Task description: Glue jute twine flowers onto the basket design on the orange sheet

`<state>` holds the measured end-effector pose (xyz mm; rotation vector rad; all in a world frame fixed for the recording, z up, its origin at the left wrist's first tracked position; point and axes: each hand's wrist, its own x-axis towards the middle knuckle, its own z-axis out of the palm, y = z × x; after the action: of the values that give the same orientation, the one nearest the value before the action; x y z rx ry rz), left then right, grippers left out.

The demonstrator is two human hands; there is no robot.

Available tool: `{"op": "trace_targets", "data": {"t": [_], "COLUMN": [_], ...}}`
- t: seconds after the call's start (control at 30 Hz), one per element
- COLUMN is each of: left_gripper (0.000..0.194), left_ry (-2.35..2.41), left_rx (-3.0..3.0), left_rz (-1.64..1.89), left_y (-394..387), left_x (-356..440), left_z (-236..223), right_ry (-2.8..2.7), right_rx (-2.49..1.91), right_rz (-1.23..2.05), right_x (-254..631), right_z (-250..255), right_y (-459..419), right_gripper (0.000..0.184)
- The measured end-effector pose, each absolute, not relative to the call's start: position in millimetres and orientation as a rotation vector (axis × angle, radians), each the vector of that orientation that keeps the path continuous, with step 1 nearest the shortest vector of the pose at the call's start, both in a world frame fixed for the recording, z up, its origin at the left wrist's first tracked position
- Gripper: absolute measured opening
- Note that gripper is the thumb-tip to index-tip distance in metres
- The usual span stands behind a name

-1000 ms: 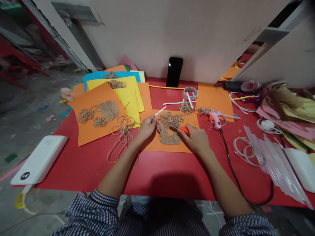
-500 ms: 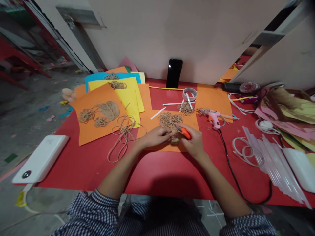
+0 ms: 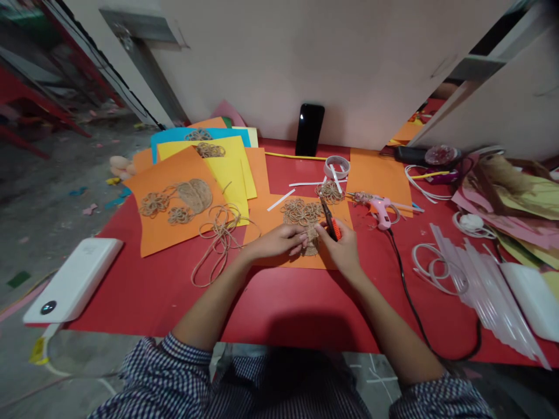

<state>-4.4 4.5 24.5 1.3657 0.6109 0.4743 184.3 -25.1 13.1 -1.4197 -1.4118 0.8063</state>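
Observation:
My right hand is shut on orange-handled scissors, whose dark blades point up and away from me. My left hand lies flat-fingered against a coiled jute twine piece, which is mostly hidden between both hands. Just beyond my fingers, a jute twine flower cluster rests on the orange paper sheet. A white paper strip lies on that sheet's far edge, near my left hand. A loose jute twine tangle sits left of my left hand.
A pink glue gun with a black cord lies to the right, near glue sticks. Jute designs sit on coloured sheets at left. A white power bank, a propped phone and a tape roll surround the red table.
The white strip has left my left hand and lies on the paper. The jute piece has been lifted between my hands. The scissors have turned from sideways to pointing away from me.

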Motion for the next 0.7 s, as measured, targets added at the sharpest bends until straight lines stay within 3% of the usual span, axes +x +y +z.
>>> {"op": "trace_targets", "data": {"t": [0.23, 0.7], "left_gripper": [0.030, 0.040], "left_ry": [0.530, 0.641], "left_rx": [1.031, 1.293], "left_rz": [0.521, 0.552], "left_y": [0, 6], "left_x": [1, 2], "left_z": [18, 19], "right_ry": [-1.356, -1.285], "right_rx": [-1.315, -1.300], "right_rz": [0.942, 0.933], "right_x": [181, 178], "right_z": [7, 5], "right_y": [-24, -26], "right_gripper": [0.028, 0.029]}}
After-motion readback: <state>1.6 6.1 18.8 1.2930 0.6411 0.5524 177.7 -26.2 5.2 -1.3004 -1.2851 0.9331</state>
